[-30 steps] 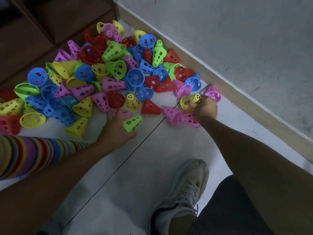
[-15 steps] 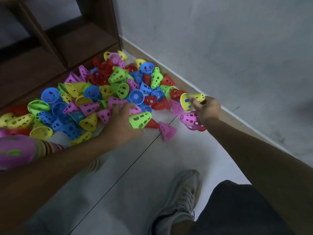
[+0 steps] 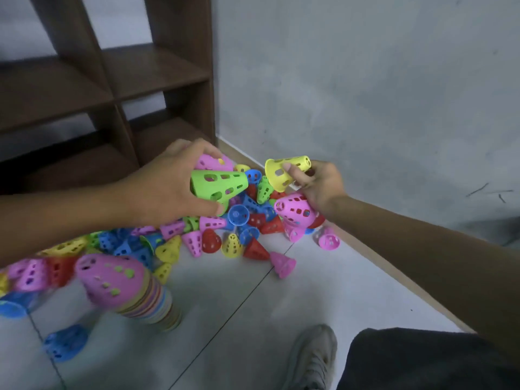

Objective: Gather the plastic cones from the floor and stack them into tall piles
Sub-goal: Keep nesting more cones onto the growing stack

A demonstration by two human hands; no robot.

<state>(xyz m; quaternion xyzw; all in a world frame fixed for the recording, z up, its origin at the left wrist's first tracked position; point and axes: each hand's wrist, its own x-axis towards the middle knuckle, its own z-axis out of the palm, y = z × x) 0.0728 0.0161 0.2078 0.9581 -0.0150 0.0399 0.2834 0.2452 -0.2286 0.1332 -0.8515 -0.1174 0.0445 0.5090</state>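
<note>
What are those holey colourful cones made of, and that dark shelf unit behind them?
The green cone in the left hand looks like thin moulded plastic, smooth and slightly glossy, with punched holes. The yellow cone in the right hand looks alike. The shelf unit seems wood or wood-look laminate, matt dark brown.

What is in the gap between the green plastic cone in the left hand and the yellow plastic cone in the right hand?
In the head view, nothing is held between the green plastic cone and the yellow plastic cone; only the loose cones on the floor show through.

A plain room corner, likely a home: pale tiled floor (image 3: pixel 253 319), grey wall (image 3: pixel 365 80), dark wooden shelf unit (image 3: pixel 112 80), toy cones (image 3: pixel 213 240) scattered about.
</note>
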